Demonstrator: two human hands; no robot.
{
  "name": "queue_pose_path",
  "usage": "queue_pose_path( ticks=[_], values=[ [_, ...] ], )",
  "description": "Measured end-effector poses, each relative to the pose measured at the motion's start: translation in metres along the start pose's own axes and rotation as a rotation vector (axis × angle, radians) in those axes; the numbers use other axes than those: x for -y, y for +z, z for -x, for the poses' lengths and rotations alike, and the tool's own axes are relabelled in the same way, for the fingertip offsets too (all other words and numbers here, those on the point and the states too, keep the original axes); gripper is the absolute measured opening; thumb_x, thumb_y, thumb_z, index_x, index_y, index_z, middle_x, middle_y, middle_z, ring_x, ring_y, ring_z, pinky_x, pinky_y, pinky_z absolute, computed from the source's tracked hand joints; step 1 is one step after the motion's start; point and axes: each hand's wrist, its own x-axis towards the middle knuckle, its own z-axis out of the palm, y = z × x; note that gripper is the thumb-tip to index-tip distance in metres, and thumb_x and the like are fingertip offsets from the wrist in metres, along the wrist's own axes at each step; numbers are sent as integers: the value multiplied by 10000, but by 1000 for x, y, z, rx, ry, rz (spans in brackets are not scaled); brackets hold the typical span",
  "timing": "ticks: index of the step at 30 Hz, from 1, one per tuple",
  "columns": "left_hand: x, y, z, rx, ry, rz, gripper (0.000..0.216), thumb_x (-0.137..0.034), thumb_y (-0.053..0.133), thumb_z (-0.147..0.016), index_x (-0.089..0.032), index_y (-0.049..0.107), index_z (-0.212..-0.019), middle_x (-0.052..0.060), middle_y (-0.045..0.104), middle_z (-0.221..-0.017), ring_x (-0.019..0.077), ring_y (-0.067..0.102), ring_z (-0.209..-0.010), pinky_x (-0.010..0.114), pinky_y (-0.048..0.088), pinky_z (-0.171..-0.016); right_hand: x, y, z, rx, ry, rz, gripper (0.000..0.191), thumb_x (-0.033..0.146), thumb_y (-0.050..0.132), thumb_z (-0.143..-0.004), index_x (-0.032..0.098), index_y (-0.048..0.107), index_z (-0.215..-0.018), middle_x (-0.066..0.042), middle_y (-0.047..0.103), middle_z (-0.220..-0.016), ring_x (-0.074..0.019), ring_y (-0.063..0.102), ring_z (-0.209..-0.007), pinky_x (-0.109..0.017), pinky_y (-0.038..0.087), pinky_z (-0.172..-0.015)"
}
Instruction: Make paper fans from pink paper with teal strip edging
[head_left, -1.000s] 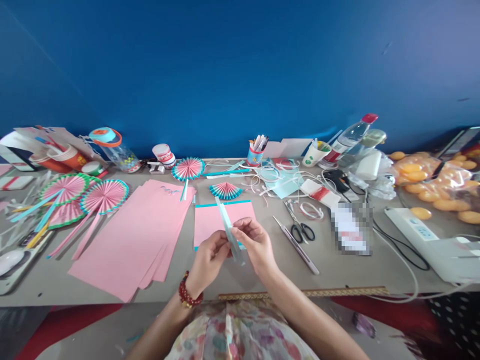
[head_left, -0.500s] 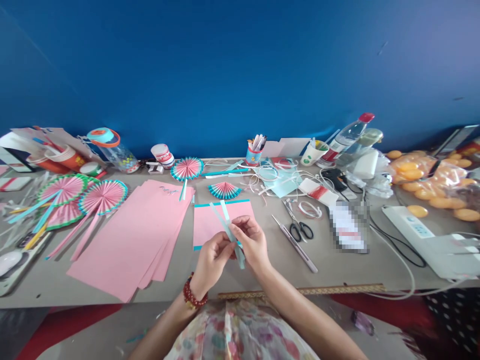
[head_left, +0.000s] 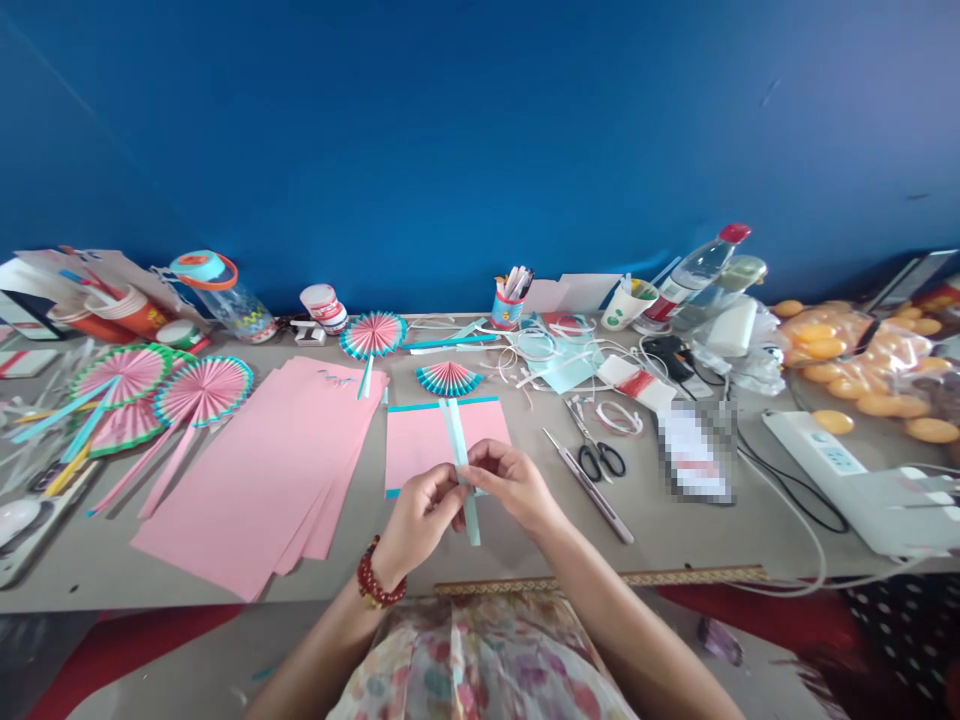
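Note:
Two pale green paper strips (head_left: 454, 430) are held nearly lined up, one over the other, in front of me. My left hand (head_left: 429, 507) pinches them from the left near their middle. From the right, my right hand (head_left: 510, 482) grips the same spot with thumb and fingers. Beneath the strips lies a pink paper sheet (head_left: 412, 450) with blue bands along its top and bottom edges. Just beyond it a small pleated pink paper fan (head_left: 448, 379) with a blue rim rests on the table.
On the left are a stack of pink paper (head_left: 255, 470) and finished round fans (head_left: 204, 391). To the right lie a craft knife (head_left: 592, 490), scissors (head_left: 598, 450) and a power strip (head_left: 840, 480). A pen cup (head_left: 508, 308) and a bottle (head_left: 694, 275) stand along the blue wall.
The two strips were crossed in a narrow V and are now brought together, almost parallel and more upright. Both hands have stayed at about the same place.

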Motion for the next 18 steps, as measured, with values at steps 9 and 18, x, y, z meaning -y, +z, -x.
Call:
queue_pose_path(
  ticks=[9, 18],
  values=[
    [3, 1, 0, 21, -25, 67, 248, -401, 611, -896, -162, 607, -830, -18, 625, -608, 113, 606, -527, 216, 479, -564, 7, 0, -3, -103, -21, 30, 348, 463, 805, -708, 191, 592, -738, 53, 530, -622, -95, 457, -571, -222, 363, -553],
    [2, 1, 1, -14, -2, -11, 241, -385, 577, -920, -166, 604, -822, -19, 617, -614, 104, 590, -526, 206, 470, -558, 8, 0, -6, -113, -31, 74, 359, 509, 746, -763, 198, 574, -712, 50, 535, -579, -103, 478, -540, -229, 386, -539]
  ],
)
